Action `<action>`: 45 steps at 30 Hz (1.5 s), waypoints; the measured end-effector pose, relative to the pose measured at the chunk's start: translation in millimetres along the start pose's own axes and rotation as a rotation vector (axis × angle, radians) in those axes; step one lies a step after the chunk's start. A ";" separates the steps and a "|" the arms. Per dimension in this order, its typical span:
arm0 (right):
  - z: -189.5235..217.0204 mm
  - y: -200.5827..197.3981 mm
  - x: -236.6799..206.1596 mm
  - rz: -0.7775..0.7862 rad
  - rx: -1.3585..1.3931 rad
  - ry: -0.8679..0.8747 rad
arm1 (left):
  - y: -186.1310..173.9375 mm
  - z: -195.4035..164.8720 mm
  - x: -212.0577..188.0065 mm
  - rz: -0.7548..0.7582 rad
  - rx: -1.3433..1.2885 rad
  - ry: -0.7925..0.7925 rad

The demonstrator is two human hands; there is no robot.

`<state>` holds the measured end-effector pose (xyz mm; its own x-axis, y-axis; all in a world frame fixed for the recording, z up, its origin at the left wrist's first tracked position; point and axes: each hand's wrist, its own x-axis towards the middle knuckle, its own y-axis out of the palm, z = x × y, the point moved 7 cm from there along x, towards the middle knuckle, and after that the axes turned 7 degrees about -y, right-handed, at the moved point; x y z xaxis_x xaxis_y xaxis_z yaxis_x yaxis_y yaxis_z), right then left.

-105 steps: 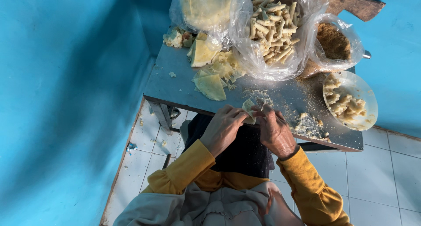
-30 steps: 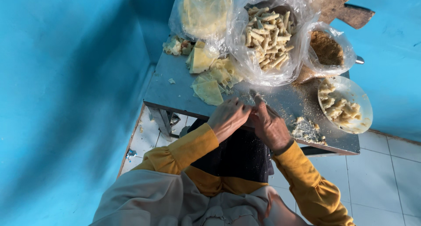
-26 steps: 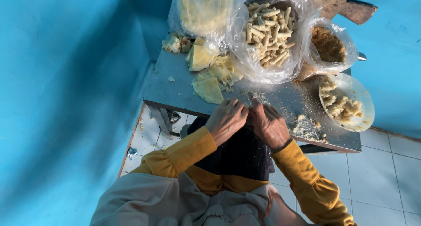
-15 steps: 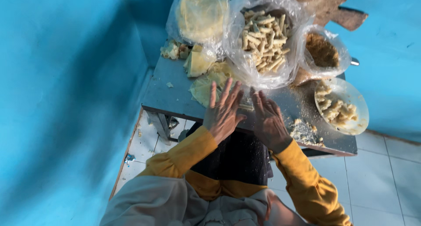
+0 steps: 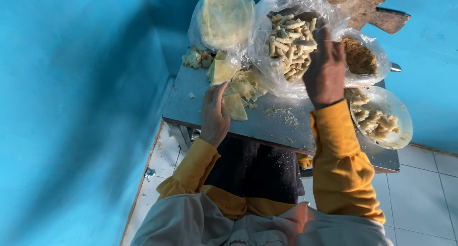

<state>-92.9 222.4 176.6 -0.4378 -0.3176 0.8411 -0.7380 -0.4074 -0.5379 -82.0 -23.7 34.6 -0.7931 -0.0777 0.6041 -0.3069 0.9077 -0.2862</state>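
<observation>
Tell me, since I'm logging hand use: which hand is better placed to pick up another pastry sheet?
Left. The left hand already rests at the loose yellow pastry sheets on the table, while the right hand is raised over the bag of rolled pieces.

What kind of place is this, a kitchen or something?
Probably a small home or snack-making kitchen: a metal table against blue walls, a bag of rolled pastries, and thin wrapper sheets by the left hand.

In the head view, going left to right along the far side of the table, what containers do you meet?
Bag of flat yellow sheets → bag of rolled sticks → bag of brown crumbs → white plate of pieces.
</observation>
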 end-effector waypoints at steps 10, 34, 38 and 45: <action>131.3 97.5 -81.8 0.326 0.310 0.174 | -11.5 21.5 0.9 -0.125 -0.306 -0.150; -0.4 -22.1 -95.4 0.030 0.693 0.327 | 4.8 1.1 -3.0 0.030 -0.004 -0.156; 72.6 1.4 -138.2 0.451 0.112 -0.065 | 10.2 -38.8 -22.9 0.203 -0.095 0.142; 16.6 -61.2 -183.5 0.217 0.730 0.312 | 56.1 -64.9 -58.9 0.460 0.189 0.494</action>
<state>41.1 291.4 54.3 -0.7346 -0.2447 0.6329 -0.1477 -0.8527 -0.5011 -18.3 58.6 31.2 -0.5459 0.5345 0.6452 -0.1191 0.7127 -0.6912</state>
